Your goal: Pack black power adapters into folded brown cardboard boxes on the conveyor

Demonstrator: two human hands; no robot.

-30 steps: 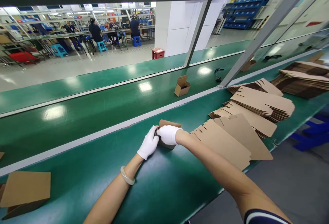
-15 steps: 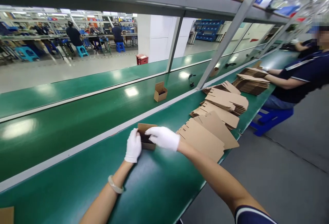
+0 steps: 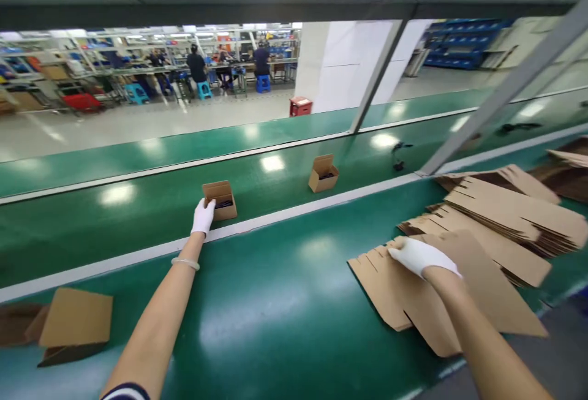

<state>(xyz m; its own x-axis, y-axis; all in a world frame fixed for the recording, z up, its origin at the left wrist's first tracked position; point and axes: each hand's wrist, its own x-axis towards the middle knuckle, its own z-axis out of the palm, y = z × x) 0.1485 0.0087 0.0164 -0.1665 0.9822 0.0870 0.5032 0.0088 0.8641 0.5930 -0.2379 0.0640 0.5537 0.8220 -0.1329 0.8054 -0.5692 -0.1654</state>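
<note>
Steady open box [image 3: 226, 211] on far belt [image 3: 151, 219], left of centre, with left hand [image 3: 203, 217] pinched on its left end; don't crush wall. With right hand [image 3: 425, 258] clamped on flat carton [image 3: 383, 293] at slotted edge, near right, avoid bending tabs.

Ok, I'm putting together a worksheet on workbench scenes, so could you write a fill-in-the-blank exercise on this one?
The hand at the open carton is the person's ____ one.
The other hand touches flat sheets made of ____.
Both gloves are coloured ____.
The worktop under the sheets is coloured ____.

Missing words: left; cardboard; white; green.
</note>
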